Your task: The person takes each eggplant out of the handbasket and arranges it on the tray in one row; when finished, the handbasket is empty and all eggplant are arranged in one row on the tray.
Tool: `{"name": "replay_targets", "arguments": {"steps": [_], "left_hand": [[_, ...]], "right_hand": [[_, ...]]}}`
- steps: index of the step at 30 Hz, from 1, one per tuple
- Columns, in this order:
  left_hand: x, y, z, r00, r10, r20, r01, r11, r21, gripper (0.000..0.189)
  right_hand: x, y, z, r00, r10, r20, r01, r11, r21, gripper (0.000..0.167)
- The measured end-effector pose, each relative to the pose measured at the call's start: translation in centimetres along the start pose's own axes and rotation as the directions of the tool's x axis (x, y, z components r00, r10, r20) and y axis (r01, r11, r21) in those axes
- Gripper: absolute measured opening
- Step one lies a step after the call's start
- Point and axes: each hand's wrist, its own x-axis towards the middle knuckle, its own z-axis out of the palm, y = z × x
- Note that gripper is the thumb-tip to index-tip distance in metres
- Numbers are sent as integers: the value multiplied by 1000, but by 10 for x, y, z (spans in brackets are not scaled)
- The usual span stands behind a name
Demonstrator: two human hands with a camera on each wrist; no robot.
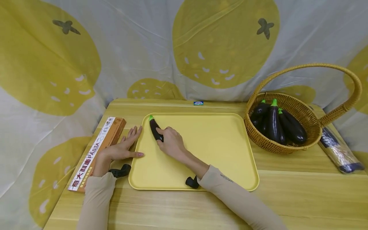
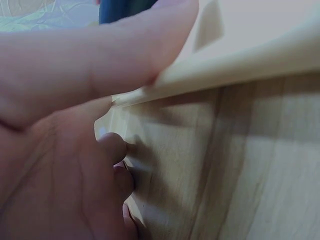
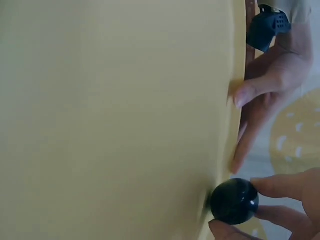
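A dark eggplant (image 1: 155,128) with a green stem lies near the left edge of the yellow tray (image 1: 207,153). My right hand (image 1: 172,142) pinches its near end between thumb and fingers; the right wrist view shows that rounded end of the eggplant (image 3: 234,201) among the fingertips. At the tray's left rim is my left hand (image 1: 123,148), its fingers extended and its thumb touching the rim. In the left wrist view, the left thumb (image 2: 100,60) lies against the tray's edge (image 2: 225,77), with the other fingers lower beside the wooden tabletop.
A wicker basket (image 1: 258,140) with a tall handle holds several eggplants at the right. Behind it lies a clear packet (image 1: 342,153) with dark ends. An orange pasta box (image 1: 95,150) stands left of the tray, and a small blue-green packet (image 1: 198,103) sits at the table's back edge.
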Motion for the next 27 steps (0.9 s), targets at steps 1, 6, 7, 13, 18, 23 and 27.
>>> {"name": "replay_targets", "arguments": {"steps": [1, 6, 7, 13, 18, 23, 27], "left_hand": [[0, 0, 0, 1000, -1, 1, 1, 1000, 0, 110], [0, 1, 0, 1000, -6, -1, 6, 1000, 2, 111], [0, 1, 0, 1000, -4, -1, 4, 1000, 1, 111], [1, -1, 0, 1000, 20, 9, -19, 1000, -13, 114], [1, -1, 0, 1000, 13, 11, -13, 1000, -13, 114], [2, -1, 0, 1000, 17, 8, -17, 1000, -3, 114], [1, -1, 0, 1000, 21, 2, -21, 1000, -6, 113]], "right_hand": [[0, -1, 1, 1000, -2, 10, 2, 1000, -4, 49], [4, -3, 2, 998, -12, 60, 14, 999, -31, 53], [5, -3, 2, 997, -15, 76, 17, 999, -30, 53], [9, 3, 0, 979, -59, 193, 45, 996, 76, 57], [13, 4, 1, 972, -102, 214, 71, 987, 147, 59], [15, 2, 4, 976, -98, 196, 65, 984, 169, 59], [16, 3, 4, 973, -100, 209, 62, 982, 178, 60]]}}
